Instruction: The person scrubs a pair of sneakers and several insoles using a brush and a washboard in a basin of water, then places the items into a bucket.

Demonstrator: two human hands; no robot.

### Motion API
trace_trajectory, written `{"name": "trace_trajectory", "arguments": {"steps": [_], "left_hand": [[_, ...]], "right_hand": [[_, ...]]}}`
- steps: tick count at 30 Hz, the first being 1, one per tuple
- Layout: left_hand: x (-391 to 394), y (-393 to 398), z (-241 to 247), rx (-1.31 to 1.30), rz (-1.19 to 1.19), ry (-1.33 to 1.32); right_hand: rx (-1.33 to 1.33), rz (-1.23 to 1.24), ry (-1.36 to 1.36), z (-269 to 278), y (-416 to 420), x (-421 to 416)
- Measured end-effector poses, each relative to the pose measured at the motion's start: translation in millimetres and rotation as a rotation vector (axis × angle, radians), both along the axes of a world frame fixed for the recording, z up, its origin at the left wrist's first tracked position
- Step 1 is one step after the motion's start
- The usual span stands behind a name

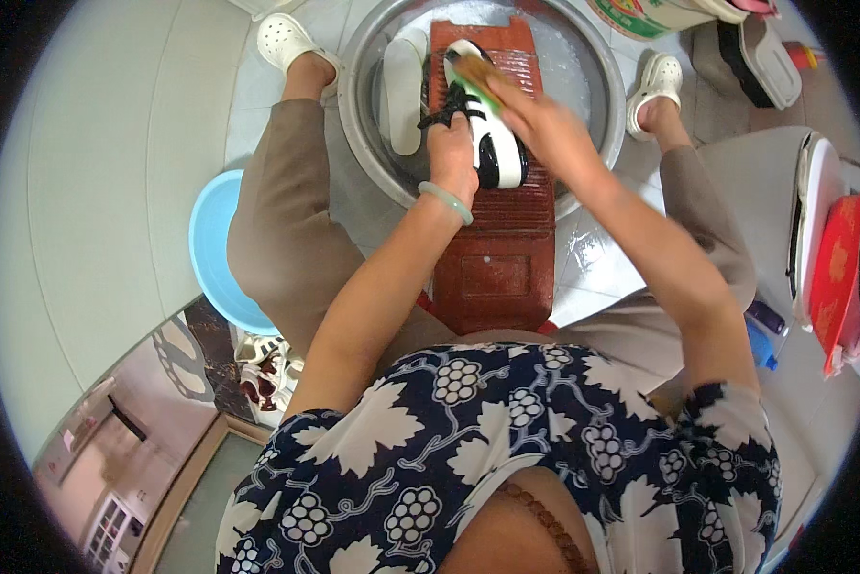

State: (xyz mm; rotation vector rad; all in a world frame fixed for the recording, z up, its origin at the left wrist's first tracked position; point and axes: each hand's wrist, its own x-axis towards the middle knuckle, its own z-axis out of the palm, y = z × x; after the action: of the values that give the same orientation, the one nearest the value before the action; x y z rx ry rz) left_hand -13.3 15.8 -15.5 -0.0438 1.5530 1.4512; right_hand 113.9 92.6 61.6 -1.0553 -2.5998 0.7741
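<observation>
A white and black sneaker (pixel 502 147) with black laces lies on a red-brown washboard (pixel 505 251), whose far part rests in a wide metal basin (pixel 351 118). My left hand (pixel 453 154), below a pale bangle, grips the shoe at its laces and side. In my right hand (pixel 541 118) is a scrubbing brush (pixel 479 75), blurred, with green bristles against the upper of the shoe near the toe. A white insole (pixel 404 93) leans inside the basin, left of the washboard. Water shows in the basin, with some suds at its right side.
A light blue plastic basin (pixel 211 244) stands beside my left leg, with several shoes (pixel 268 373) below it. At the upper right are a white bucket (pixel 642 18) and a lidded bin (pixel 760 61). A red bag (pixel 839 273) and a blue bottle (pixel 760 348) are at the right.
</observation>
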Motion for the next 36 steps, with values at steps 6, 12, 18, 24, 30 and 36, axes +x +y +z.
{"name": "trace_trajectory", "arguments": {"steps": [6, 12, 18, 24, 30, 36], "left_hand": [[-3.0, 1.0, -21.4, -0.079, 0.051, -0.004], [1.6, -0.7, 2.7, -0.179, 0.002, 0.126], [1.8, 0.5, 2.9, -0.126, 0.005, 0.037], [9.0, 2.5, 15.1, -0.183, 0.032, 0.201], [10.9, 2.0, 5.3, -0.231, -0.048, 0.238], [4.4, -0.4, 14.0, -0.227, 0.008, 0.261]], "right_hand": [[0.034, 0.068, -0.029, 1.2, -4.6, 2.3], [-0.034, 0.046, -0.05, -0.1, -26.3, 15.5], [0.0, 0.179, -0.097, 4.5, 62.6, -44.9], [-0.077, 0.317, -0.096, 23.3, 49.7, 3.7], [-0.409, 0.403, -0.326, 2.9, 148.6, -86.1], [-0.511, 0.548, -0.414, 52.0, 133.5, -63.0]]}}
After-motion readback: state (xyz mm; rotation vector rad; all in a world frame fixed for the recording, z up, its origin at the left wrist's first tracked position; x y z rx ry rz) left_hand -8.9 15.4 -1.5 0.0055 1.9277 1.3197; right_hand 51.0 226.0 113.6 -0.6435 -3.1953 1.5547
